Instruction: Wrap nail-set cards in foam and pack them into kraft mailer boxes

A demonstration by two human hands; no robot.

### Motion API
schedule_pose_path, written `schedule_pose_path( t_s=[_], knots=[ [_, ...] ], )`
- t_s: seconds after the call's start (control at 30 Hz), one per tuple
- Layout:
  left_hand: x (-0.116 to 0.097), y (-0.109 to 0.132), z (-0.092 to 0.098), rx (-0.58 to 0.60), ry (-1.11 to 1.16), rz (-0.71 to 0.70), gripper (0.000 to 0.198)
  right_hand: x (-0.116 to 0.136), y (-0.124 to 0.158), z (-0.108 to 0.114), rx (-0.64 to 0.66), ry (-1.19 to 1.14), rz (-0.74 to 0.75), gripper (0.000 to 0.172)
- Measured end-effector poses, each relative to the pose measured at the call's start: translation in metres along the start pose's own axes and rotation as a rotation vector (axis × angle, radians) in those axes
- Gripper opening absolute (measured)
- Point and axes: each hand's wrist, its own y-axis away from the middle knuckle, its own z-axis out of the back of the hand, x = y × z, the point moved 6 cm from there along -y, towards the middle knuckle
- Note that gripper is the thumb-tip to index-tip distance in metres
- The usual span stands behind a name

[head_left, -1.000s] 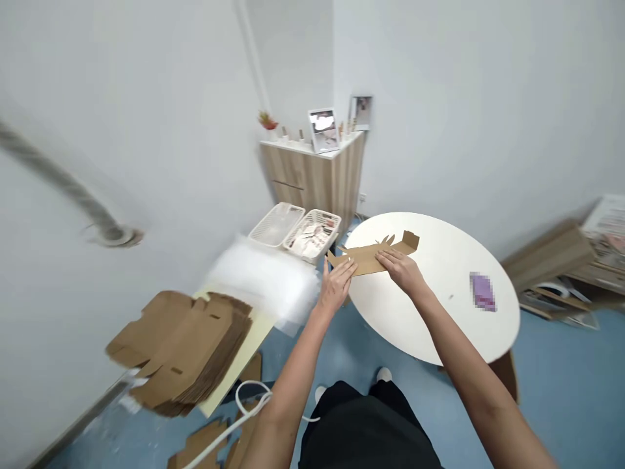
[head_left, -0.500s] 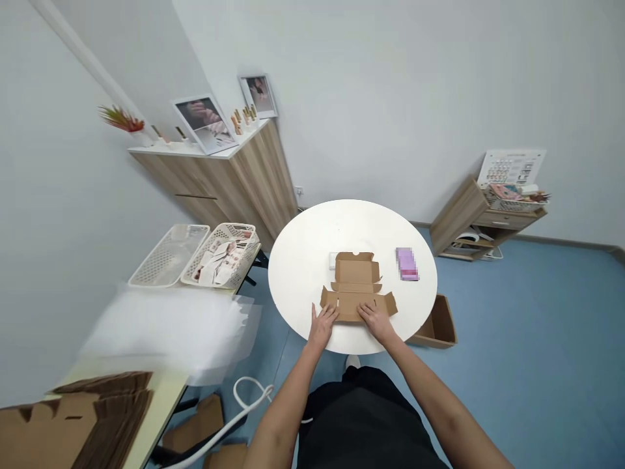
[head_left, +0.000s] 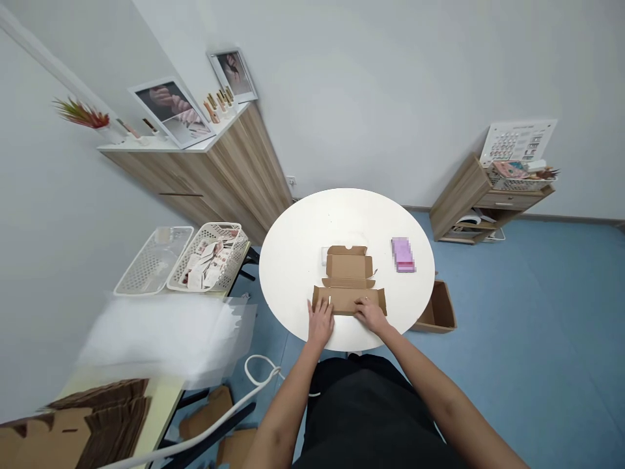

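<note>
An unfolded brown cardboard box [head_left: 348,266] lies on the round white table [head_left: 288,260], its side flaps partly raised. My left hand [head_left: 321,321] rests with spread fingers on the near left part of the cardboard. At the near right part, my right hand [head_left: 370,314] touches the cardboard with bent fingers; whether it grips the edge is too small to tell. A small white item [head_left: 324,256] sits just left of the cardboard. Farther right on the table lies a blurred purple packet [head_left: 403,255].
White baskets [head_left: 208,257] and stacked flat cardboard [head_left: 114,423] are on the side table at left. An open brown carton [head_left: 439,309] stands on the floor right of the round table. A white cable [head_left: 234,410] hangs at lower left.
The near side flaps of the cardboard stand more upright. My right hand's fingers have bent more, and my left hand stays at the left part. The camera view has shifted a little.
</note>
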Motion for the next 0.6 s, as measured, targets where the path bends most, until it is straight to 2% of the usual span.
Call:
schedule_pose_path(
  t_s=[0.17,0.27,0.33,0.5,0.53,0.6],
  knots=[
    [-0.029,-0.020,-0.037,0.097,0.105,-0.174,0.044,-0.001,-0.009,-0.003,-0.009,0.016,-0.028,0.017],
    [-0.031,-0.023,-0.049,0.114,0.137,-0.185,0.044,-0.006,-0.013,-0.002,-0.026,-0.070,-0.047,0.015],
    [-0.030,-0.023,-0.051,0.113,0.147,-0.190,0.044,-0.015,-0.017,0.009,-0.093,-0.139,-0.104,0.015],
    [-0.026,-0.020,-0.050,0.119,0.152,-0.186,0.045,-0.054,-0.037,0.061,-0.462,-0.246,-0.441,0.025],
    [-0.026,-0.019,-0.050,0.123,0.149,-0.188,0.044,-0.061,-0.043,0.066,-0.473,-0.299,-0.524,0.029],
    [-0.026,-0.019,-0.053,0.132,0.137,-0.194,0.044,-0.071,-0.055,0.067,-0.415,-0.417,-0.697,0.041]
  ],
)
